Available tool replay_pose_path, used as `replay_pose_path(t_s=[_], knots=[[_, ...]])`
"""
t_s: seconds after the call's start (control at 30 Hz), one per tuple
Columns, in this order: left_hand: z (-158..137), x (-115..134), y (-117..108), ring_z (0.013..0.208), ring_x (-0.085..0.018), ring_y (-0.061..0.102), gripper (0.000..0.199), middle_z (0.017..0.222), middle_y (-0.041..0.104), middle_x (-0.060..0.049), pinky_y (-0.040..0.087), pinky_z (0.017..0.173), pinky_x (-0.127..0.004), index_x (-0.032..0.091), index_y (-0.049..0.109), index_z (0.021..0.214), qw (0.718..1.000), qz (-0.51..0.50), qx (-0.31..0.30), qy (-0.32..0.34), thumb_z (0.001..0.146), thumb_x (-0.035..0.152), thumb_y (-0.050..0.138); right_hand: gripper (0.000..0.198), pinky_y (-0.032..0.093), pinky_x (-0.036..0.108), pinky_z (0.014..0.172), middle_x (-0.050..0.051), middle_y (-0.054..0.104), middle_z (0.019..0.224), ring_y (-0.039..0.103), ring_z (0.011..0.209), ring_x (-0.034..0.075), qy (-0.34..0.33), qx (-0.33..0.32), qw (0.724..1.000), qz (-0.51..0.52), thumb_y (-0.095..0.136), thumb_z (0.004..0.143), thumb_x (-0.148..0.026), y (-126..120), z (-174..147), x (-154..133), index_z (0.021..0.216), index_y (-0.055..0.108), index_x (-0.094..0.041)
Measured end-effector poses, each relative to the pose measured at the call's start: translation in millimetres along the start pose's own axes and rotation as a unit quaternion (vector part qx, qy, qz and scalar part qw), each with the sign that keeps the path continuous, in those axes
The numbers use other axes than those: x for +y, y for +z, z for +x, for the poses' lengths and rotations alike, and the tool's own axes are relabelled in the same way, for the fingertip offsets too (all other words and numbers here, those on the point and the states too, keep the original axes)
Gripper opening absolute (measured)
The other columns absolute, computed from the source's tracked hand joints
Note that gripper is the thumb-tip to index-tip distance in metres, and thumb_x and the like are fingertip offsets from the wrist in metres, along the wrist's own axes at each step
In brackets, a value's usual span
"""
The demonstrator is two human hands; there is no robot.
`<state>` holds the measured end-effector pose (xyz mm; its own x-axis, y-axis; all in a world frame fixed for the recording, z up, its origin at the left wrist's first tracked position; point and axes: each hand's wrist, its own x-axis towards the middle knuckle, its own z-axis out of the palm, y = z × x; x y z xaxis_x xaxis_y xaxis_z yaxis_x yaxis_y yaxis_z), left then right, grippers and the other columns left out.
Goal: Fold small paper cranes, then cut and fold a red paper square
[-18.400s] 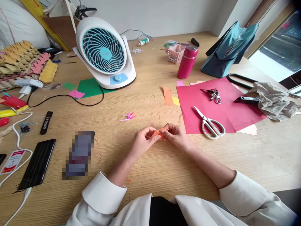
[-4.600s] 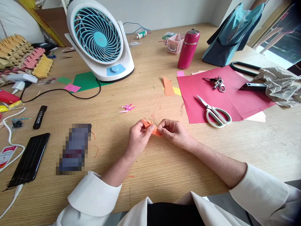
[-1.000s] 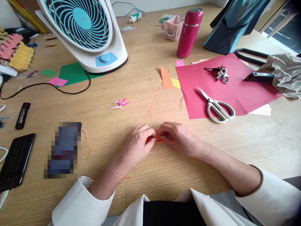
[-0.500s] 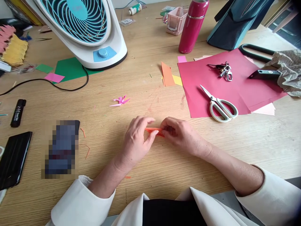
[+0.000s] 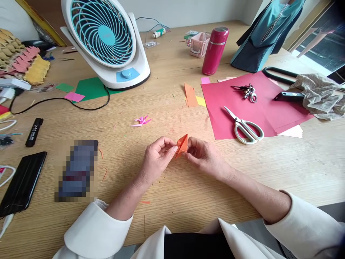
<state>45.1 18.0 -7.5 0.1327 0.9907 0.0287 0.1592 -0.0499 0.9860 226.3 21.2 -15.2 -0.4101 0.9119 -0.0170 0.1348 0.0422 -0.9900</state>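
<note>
Turned point-up, orange paper (image 5: 183,144) sits between left fingers (image 5: 171,151) and right fingers (image 5: 192,158).

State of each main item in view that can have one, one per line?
Held orange paper: folded
Left hand: pinching it
Right hand: fingers on it
Pink paper figure: folded, lying on the table
Scissors: shut, lying on red paper
Keys: bunched, lying down
Marker: capped, lying down
Flask: upright, lid on
Fan: standing, unclear if running
Bag: standing upright

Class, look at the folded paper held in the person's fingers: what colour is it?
The folded paper is orange, seen best in the head view.
</note>
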Motion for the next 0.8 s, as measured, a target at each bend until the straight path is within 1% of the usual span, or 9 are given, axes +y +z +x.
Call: replay_pose_path(t_s=[0.13, 0.23, 0.3, 0.4, 0.47, 0.5, 0.57, 0.63, 0.8], knots=[[1.6, -0.1, -0.4, 0.066, -0.01, 0.056, 0.01, 0.072, 0.06, 0.002, 0.045, 0.064, -0.022, 0.016, 0.058, 0.078, 1.0, -0.013, 0.003, -0.009, 0.082, 0.023, 0.064, 0.011, 0.043, 0.024, 0.056, -0.002, 0.056, 0.073, 0.051, 0.061, 0.011, -0.051, -0.012, 0.994, -0.101, 0.062, 0.089, -0.024, -1.1, -4.1, -3.1, 0.084, 0.053, -0.02], [2.8, -2.3, -2.5, 0.067, -0.01, 0.055, 0.011, 0.074, 0.059, 0.001, 0.044, 0.065, -0.023, 0.016, 0.058, 0.079, 1.0, -0.003, 0.017, -0.013, 0.082, 0.024, 0.064, 0.011, 0.046, 0.026, 0.061, 0.0, 0.058, 0.077, 0.055, 0.065, 0.012, -0.146, 0.025, 0.966, -0.211, 0.062, 0.091, -0.023, -6.6, -7.3, -5.7, 0.088, 0.053, -0.019], [3.6, -4.3, -4.4, 0.068, -0.011, 0.056, 0.011, 0.075, 0.061, 0.001, 0.045, 0.065, -0.024, 0.016, 0.059, 0.08, 1.0, 0.002, 0.019, -0.02, 0.082, 0.026, 0.064, 0.005, 0.047, 0.028, 0.065, 0.003, 0.06, 0.083, 0.056, 0.072, 0.015, -0.237, 0.061, 0.922, -0.299, 0.059, 0.094, -0.02, -10.2, -8.8, -6.5, 0.094, 0.054, -0.019], [4.3, -7.4, -6.6, 0.068, -0.012, 0.058, 0.013, 0.075, 0.063, -0.001, 0.046, 0.065, -0.024, 0.016, 0.061, 0.08, 1.0, 0.008, 0.0, -0.028, 0.082, 0.028, 0.066, 0.011, 0.047, 0.033, 0.071, 0.009, 0.064, 0.094, 0.056, 0.082, 0.019, -0.36, 0.061, 0.818, -0.444, 0.058, 0.095, -0.015, -11.9, -9.5, -6.4, 0.105, 0.057, -0.018], [4.1, -9.5, -6.8, 0.067, -0.012, 0.059, 0.012, 0.075, 0.064, -0.001, 0.047, 0.064, -0.025, 0.016, 0.062, 0.079, 0.999, 0.011, -0.017, -0.025, 0.081, 0.027, 0.066, 0.018, 0.046, 0.035, 0.072, 0.01, 0.066, 0.1, 0.056, 0.085, 0.021, -0.399, 0.039, 0.761, -0.51, 0.058, 0.094, -0.013, -10.6, -9.1, -5.4, 0.112, 0.058, -0.017], [3.8, -10.5, -6.6, 0.067, -0.012, 0.059, 0.011, 0.074, 0.065, -0.001, 0.048, 0.064, -0.025, 0.016, 0.062, 0.079, 0.999, 0.015, -0.024, -0.023, 0.081, 0.026, 0.066, 0.02, 0.045, 0.035, 0.072, 0.01, 0.067, 0.102, 0.056, 0.083, 0.02, -0.409, 0.03, 0.743, -0.529, 0.058, 0.094, -0.012, -9.6, -8.9, -4.7, 0.114, 0.059, -0.017], [3.0, -12.5, -5.5, 0.067, -0.013, 0.061, 0.006, 0.074, 0.066, 0.0, 0.049, 0.065, -0.025, 0.016, 0.064, 0.078, 0.999, 0.023, -0.035, -0.021, 0.079, 0.022, 0.064, 0.02, 0.043, 0.035, 0.07, 0.009, 0.069, 0.101, 0.055, 0.081, 0.019, -0.425, 0.02, 0.724, -0.543, 0.058, 0.094, -0.011, -7.5, -8.5, -3.1, 0.114, 0.061, -0.016], [1.8, -14.1, -4.0, 0.068, -0.013, 0.062, 0.002, 0.074, 0.067, 0.0, 0.05, 0.066, -0.024, 0.016, 0.065, 0.077, 0.998, 0.03, -0.044, -0.025, 0.078, 0.018, 0.063, 0.017, 0.041, 0.034, 0.069, 0.008, 0.07, 0.098, 0.055, 0.08, 0.019, -0.438, 0.013, 0.715, -0.545, 0.058, 0.094, -0.01, -5.9, -8.7, -1.7, 0.11, 0.062, -0.015], [-3.8, -13.4, -0.5, 0.066, -0.012, 0.062, 0.008, 0.071, 0.069, 0.001, 0.047, 0.061, -0.022, 0.017, 0.066, 0.077, 0.994, 0.085, -0.06, -0.014, 0.078, 0.01, 0.061, 0.011, 0.041, 0.033, 0.07, 0.008, 0.069, 0.095, 0.056, 0.08, 0.017, -0.435, 0.002, 0.718, -0.544, 0.057, 0.094, -0.008, -4.0, -11.4, 1.0, 0.099, 0.065, -0.013]])
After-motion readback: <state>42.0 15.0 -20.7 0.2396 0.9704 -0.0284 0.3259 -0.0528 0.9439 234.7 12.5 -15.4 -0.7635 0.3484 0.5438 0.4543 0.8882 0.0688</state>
